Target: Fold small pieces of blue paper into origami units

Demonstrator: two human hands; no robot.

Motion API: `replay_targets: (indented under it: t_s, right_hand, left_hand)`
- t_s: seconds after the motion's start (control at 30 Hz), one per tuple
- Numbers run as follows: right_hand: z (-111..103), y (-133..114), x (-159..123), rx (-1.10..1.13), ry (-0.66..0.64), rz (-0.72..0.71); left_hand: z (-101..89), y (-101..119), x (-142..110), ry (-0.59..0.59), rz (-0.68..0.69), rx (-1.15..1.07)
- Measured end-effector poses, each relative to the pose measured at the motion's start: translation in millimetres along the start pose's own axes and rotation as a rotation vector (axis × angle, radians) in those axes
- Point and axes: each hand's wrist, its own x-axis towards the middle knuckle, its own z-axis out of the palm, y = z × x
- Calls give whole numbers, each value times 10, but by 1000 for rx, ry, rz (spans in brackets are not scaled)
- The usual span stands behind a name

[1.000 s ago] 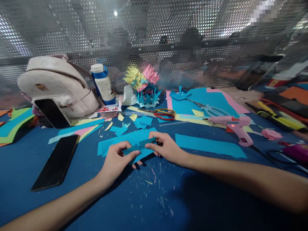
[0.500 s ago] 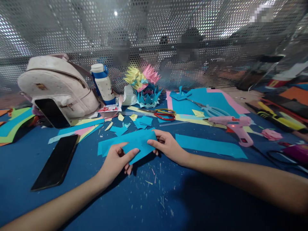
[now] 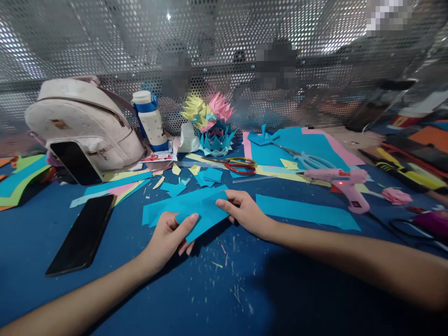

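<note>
A piece of blue paper (image 3: 206, 214) is held up between both hands just above the table. My left hand (image 3: 172, 235) pinches its left end, thumb on top and fingers beneath. At its right end, my right hand (image 3: 247, 211) grips the edge between thumb and fingers. Behind the held piece, blue paper strips (image 3: 157, 209) lie flat on the table. Another long blue paper strip (image 3: 308, 212) lies to the right of my right hand. Small blue paper pieces (image 3: 209, 176) are scattered beyond the hands.
Red-and-yellow-handled scissors (image 3: 241, 166) and blue-handled scissors (image 3: 311, 161) lie farther back. A pink glue gun (image 3: 346, 182) rests at right. Folded paper flowers (image 3: 217, 135) stand by the perforated metal panel. A phone (image 3: 82, 235), backpack (image 3: 82, 123) and bottle (image 3: 150, 121) are at left.
The held blue paper has turned slightly, its left end a little lower and farther left. Both hands keep their grip on it with only small finger shifts.
</note>
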Motion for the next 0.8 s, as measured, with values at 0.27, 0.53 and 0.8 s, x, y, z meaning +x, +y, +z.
replay_targets:
  t_s: [0.27, 0.53, 0.8]
  right_hand:
    - [-9, -15, -35, 30, -23, -33]
    - [-21, -76, -39, -237, -234, -300]
    - [-14, -36, -42, -175, -302, -149]
  left_hand:
    - [-9, -23, -32, 32, 1, 155]
    - [48, -91, -21, 21, 119, 388]
    - [69, -128, -36, 31, 164, 435]
